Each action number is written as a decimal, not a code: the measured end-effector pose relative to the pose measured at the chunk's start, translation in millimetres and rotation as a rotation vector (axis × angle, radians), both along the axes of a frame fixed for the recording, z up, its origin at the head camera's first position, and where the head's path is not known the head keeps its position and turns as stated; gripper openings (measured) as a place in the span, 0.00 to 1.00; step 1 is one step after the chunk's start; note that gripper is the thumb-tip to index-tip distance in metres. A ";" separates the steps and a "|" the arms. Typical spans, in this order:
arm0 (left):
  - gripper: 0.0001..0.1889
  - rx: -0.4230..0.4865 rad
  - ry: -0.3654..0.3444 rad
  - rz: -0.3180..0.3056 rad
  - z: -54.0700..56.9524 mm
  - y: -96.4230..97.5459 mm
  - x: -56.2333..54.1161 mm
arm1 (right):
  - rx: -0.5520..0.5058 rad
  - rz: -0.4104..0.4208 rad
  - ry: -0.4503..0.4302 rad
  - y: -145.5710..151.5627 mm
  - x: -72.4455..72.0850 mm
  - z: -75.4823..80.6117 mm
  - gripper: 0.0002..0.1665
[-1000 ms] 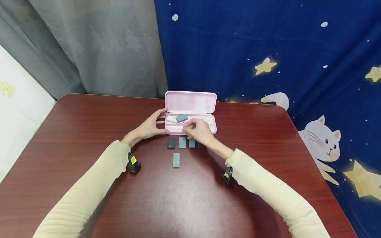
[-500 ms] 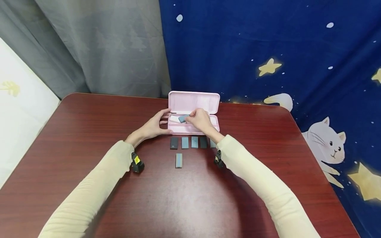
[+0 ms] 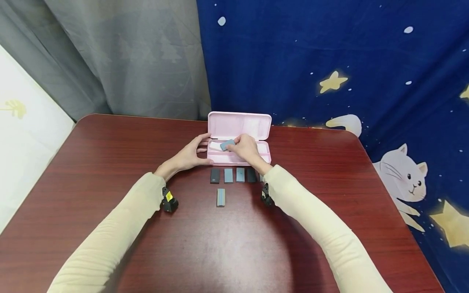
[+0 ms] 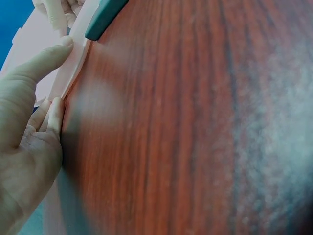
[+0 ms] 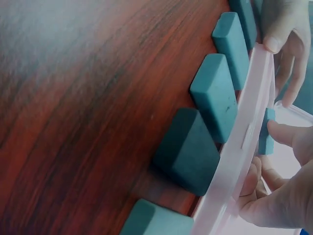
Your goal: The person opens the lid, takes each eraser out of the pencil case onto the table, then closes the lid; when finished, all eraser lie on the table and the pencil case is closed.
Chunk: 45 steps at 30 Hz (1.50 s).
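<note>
A pink pencil case (image 3: 239, 158) lies with its lid (image 3: 239, 125) raised at the table's back edge. My left hand (image 3: 188, 156) grips its left end, the thumb at the front corner and the fingers reaching to the back. Over the rear compartment, my right hand (image 3: 246, 147) pinches a blue eraser (image 3: 227, 145) between thumb and fingers. In the right wrist view the thumb presses on that eraser (image 5: 266, 132). A white flat piece (image 3: 214, 146) lies in the case at the left, partly covered by the eraser.
Several erasers stand in a row before the case, among them a black one (image 3: 215, 176), a light blue one (image 3: 229, 176) and a dark green one (image 3: 250, 175); my right wrist partly hides the last. A striped block (image 3: 220, 197) lies nearer on the table (image 3: 165, 244).
My right hand has moved back from the case's front part to the rear compartment and taken hold of the blue eraser there. The left hand keeps its place on the case.
</note>
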<state>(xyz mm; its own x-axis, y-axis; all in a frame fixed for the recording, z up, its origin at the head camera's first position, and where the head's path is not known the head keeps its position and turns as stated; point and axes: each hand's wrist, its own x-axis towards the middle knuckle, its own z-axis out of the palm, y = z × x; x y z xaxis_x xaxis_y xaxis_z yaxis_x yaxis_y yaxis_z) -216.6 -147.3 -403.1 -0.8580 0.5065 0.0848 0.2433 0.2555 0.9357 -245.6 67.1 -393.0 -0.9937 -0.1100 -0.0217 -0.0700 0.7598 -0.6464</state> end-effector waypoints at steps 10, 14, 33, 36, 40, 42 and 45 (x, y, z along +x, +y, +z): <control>0.48 -0.009 0.005 0.000 -1.2 2.2 -0.9 | -0.215 -0.133 -0.118 8.5 -2.3 6.2 0.11; 0.48 -0.009 0.005 0.004 -0.8 3.1 -0.6 | -0.321 -0.147 -0.144 12.0 -2.4 6.0 0.11; 0.48 -0.020 0.023 0.002 -1.6 2.1 -1.0 | -0.684 -0.175 -0.355 38.5 -3.1 15.1 0.16; 0.48 -0.019 0.019 0.003 -1.2 1.9 -0.5 | -0.706 -0.162 -0.368 40.2 0.7 14.9 0.17; 0.48 -0.016 0.016 0.008 -0.9 1.2 -0.3 | -0.725 -0.126 -0.396 41.7 6.5 15.9 0.16; 0.48 -0.013 0.016 0.008 -0.9 1.0 -0.5 | -0.736 -0.109 -0.408 42.0 10.0 16.5 0.16; 0.48 -0.009 0.015 0.006 -0.9 0.8 -0.7 | -0.755 -0.079 -0.421 42.9 15.5 15.7 0.16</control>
